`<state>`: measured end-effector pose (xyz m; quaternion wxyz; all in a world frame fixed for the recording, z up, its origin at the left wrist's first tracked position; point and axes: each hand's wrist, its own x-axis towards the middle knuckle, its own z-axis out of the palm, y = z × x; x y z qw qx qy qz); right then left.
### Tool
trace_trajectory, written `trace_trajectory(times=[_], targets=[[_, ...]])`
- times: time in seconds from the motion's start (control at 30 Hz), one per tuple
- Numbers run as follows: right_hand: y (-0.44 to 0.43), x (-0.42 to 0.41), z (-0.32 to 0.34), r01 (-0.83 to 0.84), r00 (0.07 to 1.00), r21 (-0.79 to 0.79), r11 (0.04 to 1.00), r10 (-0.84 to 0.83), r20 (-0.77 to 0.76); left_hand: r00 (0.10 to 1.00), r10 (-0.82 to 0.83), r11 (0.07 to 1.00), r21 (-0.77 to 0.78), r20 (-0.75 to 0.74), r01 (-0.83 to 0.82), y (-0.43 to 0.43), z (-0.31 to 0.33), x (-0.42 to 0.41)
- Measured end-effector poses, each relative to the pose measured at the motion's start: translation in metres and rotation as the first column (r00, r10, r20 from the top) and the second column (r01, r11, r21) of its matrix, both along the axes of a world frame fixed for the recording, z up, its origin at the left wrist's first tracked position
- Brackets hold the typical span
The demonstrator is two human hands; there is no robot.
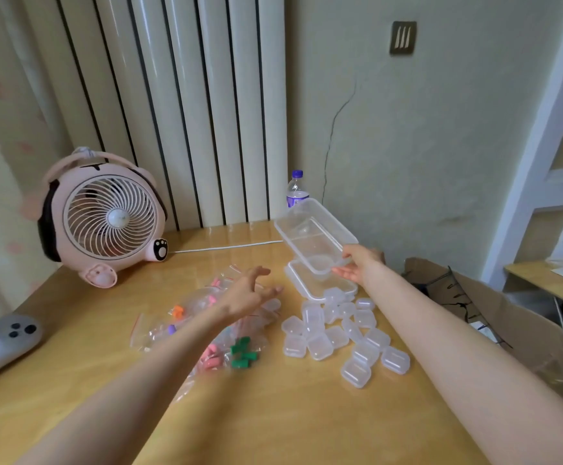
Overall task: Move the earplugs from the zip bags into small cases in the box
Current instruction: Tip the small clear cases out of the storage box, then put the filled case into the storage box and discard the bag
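My right hand (pixel 357 266) grips the near end of a clear plastic box (pixel 317 236) and holds it tilted above the table. Under it the flat clear lid (pixel 310 283) lies on the tabletop. Several small translucent cases (pixel 340 333) lie in a loose heap in front of the lid. To their left lie several clear zip bags (pixel 202 317) holding pink, green, orange and purple earplugs (pixel 241 355). Over these bags my left hand (pixel 249 295) hovers with its fingers spread and nothing in it.
A pink desk fan (pixel 105 216) stands at the back left, its white cable (pixel 226 247) running along the table. A water bottle (pixel 296 189) stands behind the box. A grey controller (pixel 4 344) lies at the left edge. An open cardboard carton (pixel 494 313) sits right of the wooden table (pixel 273 414).
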<state>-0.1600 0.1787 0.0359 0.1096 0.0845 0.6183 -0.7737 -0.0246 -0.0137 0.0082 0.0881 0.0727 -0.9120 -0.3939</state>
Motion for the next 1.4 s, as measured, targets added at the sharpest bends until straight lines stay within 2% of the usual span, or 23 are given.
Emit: trace_trajectory(times=[0.13,0.27,0.37,0.43,0.47,0.53,0.6,0.67,0.7,0.77,0.83,0.97,1.17,1.3,1.4], targets=[[-0.003,0.004,-0.004,-0.025,0.992,-0.039,0.999,0.029,0.121,0.999,-0.034,0.979,-0.199,-0.011,0.031,-0.009,-0.005,0.01],[0.002,0.013,-0.007,-0.076,0.975,-0.102,0.992,0.095,0.201,0.989,-0.106,0.921,-0.365,0.104,0.138,-0.007,-0.012,0.01],[0.011,0.02,-0.005,-0.152,0.956,-0.091,0.984,0.17,0.238,0.982,-0.141,0.914,-0.364,0.129,0.179,0.003,-0.016,0.006],[0.018,0.021,-0.007,-0.196,0.952,0.007,0.981,0.189,0.24,0.982,-0.15,0.918,-0.353,0.115,0.181,0.01,-0.016,0.002],[0.022,0.018,-0.009,-0.18,0.966,0.094,0.979,0.158,0.203,0.984,-0.147,0.924,-0.342,0.102,0.173,0.014,-0.016,-0.002],[0.033,0.007,-0.018,-0.043,0.999,0.31,0.95,0.032,0.041,0.988,-0.117,0.933,-0.328,0.101,0.144,0.022,-0.015,-0.01],[0.047,-0.002,-0.028,0.127,0.982,0.523,0.843,-0.031,-0.188,0.983,-0.098,0.938,-0.315,0.153,0.143,0.029,-0.014,-0.018],[0.061,-0.005,-0.039,0.184,0.932,0.704,0.686,0.105,-0.346,0.977,-0.095,0.954,-0.263,0.191,0.144,0.034,-0.014,-0.025],[0.066,-0.001,-0.044,0.172,0.905,0.744,0.646,0.195,-0.379,0.98,-0.084,0.957,-0.259,0.181,0.129,0.036,-0.014,-0.028],[0.07,0.014,-0.054,0.085,0.853,0.754,0.652,0.343,-0.393,0.988,-0.076,0.949,-0.295,0.134,0.113,0.039,-0.015,-0.03],[0.065,0.03,-0.065,-0.043,0.813,0.7,0.713,0.432,-0.389,0.983,-0.133,0.937,-0.306,0.127,0.167,0.039,-0.017,-0.027],[0.045,0.048,-0.078,-0.137,0.771,0.623,0.77,0.478,-0.421,0.931,-0.261,0.882,-0.328,0.257,0.338,0.036,-0.019,-0.016],[0.021,0.063,-0.087,-0.168,0.716,0.641,0.749,0.539,-0.444,0.92,-0.273,0.89,-0.289,0.282,0.352,0.028,-0.004,0.01],[0.0,0.076,-0.089,-0.187,0.672,0.63,0.754,0.566,-0.477,0.948,-0.201,0.936,-0.235,0.246,0.26,0.012,0.004,0.028],[-0.008,0.081,-0.084,-0.284,0.663,0.63,0.723,0.622,-0.416,0.997,-0.061,0.926,-0.372,0.037,0.071,0.002,0.0,0.028]])
